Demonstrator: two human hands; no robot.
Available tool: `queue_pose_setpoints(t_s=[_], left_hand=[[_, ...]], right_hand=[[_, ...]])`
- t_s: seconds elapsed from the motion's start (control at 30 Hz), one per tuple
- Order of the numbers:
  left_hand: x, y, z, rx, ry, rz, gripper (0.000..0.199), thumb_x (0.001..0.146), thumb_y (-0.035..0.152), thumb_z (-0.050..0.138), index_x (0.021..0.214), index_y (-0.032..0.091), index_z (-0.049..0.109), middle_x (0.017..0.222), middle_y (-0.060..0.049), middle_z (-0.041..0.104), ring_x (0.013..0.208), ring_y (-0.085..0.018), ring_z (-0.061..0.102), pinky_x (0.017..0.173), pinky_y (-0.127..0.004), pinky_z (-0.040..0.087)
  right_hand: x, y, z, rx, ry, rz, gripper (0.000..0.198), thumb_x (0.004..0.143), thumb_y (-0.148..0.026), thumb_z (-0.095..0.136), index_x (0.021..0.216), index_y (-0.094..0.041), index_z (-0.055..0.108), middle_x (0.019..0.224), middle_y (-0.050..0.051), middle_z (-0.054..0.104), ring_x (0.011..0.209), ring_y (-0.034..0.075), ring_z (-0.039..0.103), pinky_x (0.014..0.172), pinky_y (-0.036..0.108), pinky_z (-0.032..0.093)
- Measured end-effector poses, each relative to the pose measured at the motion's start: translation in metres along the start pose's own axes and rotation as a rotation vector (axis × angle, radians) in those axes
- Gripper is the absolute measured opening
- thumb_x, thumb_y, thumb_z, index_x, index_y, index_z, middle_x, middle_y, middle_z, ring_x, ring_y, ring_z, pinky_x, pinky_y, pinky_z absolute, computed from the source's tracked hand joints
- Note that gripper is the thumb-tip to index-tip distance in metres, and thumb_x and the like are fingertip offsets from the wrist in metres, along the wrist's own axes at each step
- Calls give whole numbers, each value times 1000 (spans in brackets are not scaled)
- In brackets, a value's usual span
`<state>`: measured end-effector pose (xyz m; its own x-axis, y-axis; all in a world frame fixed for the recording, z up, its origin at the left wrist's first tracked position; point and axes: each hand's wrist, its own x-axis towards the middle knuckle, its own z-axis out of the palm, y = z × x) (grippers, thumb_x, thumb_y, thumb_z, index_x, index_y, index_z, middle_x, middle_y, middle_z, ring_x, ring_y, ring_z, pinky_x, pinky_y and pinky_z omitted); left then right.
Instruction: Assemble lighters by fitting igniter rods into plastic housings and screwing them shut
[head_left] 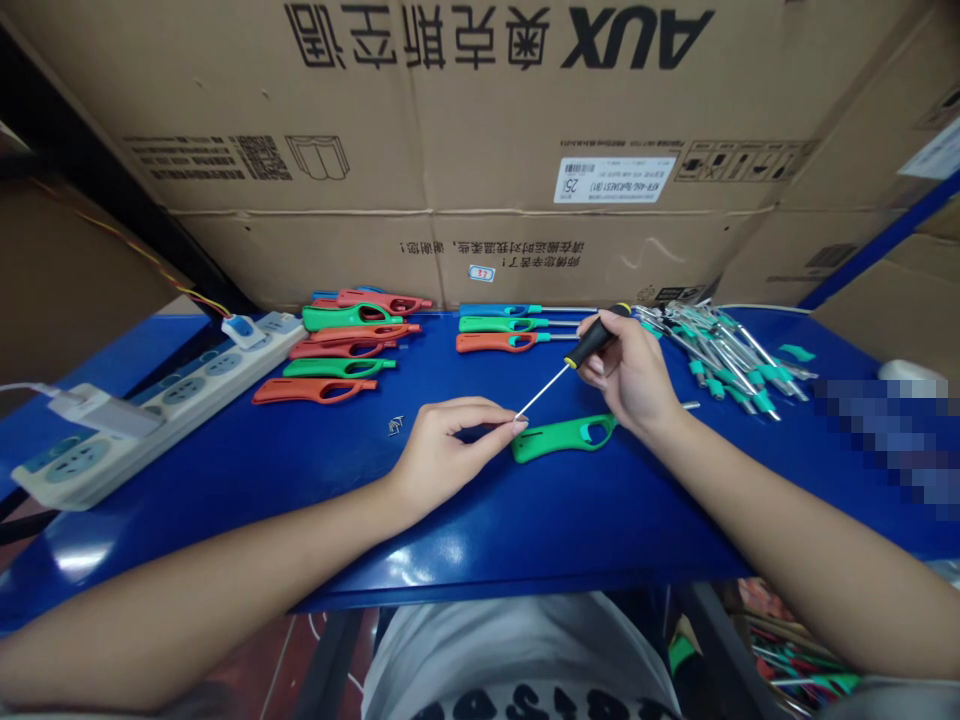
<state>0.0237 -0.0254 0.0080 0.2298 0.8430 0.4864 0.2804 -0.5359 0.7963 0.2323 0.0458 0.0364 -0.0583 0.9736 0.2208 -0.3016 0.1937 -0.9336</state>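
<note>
My right hand (634,365) grips a screwdriver (592,340) by its black handle with yellow bands, the shaft slanting down to the left. At the end of that shaft, the thumb and forefinger of my left hand (457,435) are pinched together. Whatever sits between those fingertips is too small to make out. Just right of the pinch, a green lighter (555,438) with a trigger opening lies on the blue table (465,535). Its metal tube passes behind my right wrist. A little heap of small screws (395,425) lies left of my left hand.
Red, green and blue lighter bodies (322,392) lie stacked at the left. Several lighters with tubes (495,342) lie in a row at the back. Metal tubes with teal parts (720,350) are piled right. A power strip (172,400) lines the left; cardboard (450,150) stands behind.
</note>
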Motion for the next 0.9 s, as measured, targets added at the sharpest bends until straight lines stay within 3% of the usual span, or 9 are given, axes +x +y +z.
queue_pose_setpoints(t_s=[0.2, 0.33, 0.43, 0.5, 0.6, 0.73, 0.8, 0.9], left_hand=[[-1, 2, 2, -24, -38, 1, 7, 87, 20, 74, 84, 19, 80, 86, -4, 80, 78, -17, 74, 76, -26, 59], [-3, 5, 5, -41, -78, -34, 8, 87, 19, 73, 83, 18, 79, 84, -4, 79, 75, -16, 73, 73, -25, 57], [-5, 5, 7, -46, -87, -35, 8, 86, 19, 74, 81, 17, 79, 82, -4, 78, 74, -15, 72, 71, -24, 56], [-6, 5, 8, -54, -87, -25, 7, 86, 19, 75, 80, 16, 79, 82, -4, 78, 73, -15, 72, 70, -24, 55], [-8, 4, 9, -57, -98, -22, 6, 85, 19, 76, 81, 16, 79, 82, -4, 78, 72, -15, 72, 70, -24, 55], [-8, 4, 8, -59, -129, -42, 7, 85, 19, 75, 82, 16, 79, 83, -4, 79, 74, -15, 72, 71, -24, 55], [-8, 3, 8, -50, -142, -55, 7, 86, 20, 75, 82, 15, 79, 83, -5, 79, 74, -15, 72, 72, -24, 54], [-8, 2, 8, -21, -193, -61, 8, 86, 21, 74, 81, 16, 78, 81, -4, 77, 73, -15, 71, 71, -24, 53]], right_hand=[[-1, -6, -7, -129, -27, -135, 31, 81, -48, 69, 72, -19, 66, 54, -2, 51, 40, 8, 44, 36, 22, 27], [-2, -30, -10, -209, -253, -189, 34, 81, -54, 73, 81, -20, 69, 77, 2, 63, 50, 11, 55, 38, 24, 40], [-4, -53, -5, -322, -462, -122, 36, 82, -53, 74, 94, -19, 71, 78, 3, 68, 53, 13, 60, 40, 26, 48], [-7, -63, 3, -426, -516, -132, 34, 85, -49, 73, 100, -19, 71, 76, 3, 68, 51, 12, 61, 44, 26, 52], [-14, -64, 16, -541, -418, -297, 37, 84, -44, 77, 112, -22, 70, 80, 1, 68, 51, 11, 62, 47, 26, 55], [-21, -50, 25, -634, -215, -591, 44, 80, -42, 80, 120, -27, 68, 101, 4, 71, 67, 15, 68, 57, 28, 59], [-21, -44, 23, -644, -236, -624, 47, 86, -45, 74, 128, -28, 64, 106, 6, 71, 73, 17, 69, 58, 29, 60], [-20, -39, 14, -613, -407, -532, 55, 95, -49, 60, 145, -29, 49, 110, 7, 71, 71, 16, 68, 57, 30, 60]])
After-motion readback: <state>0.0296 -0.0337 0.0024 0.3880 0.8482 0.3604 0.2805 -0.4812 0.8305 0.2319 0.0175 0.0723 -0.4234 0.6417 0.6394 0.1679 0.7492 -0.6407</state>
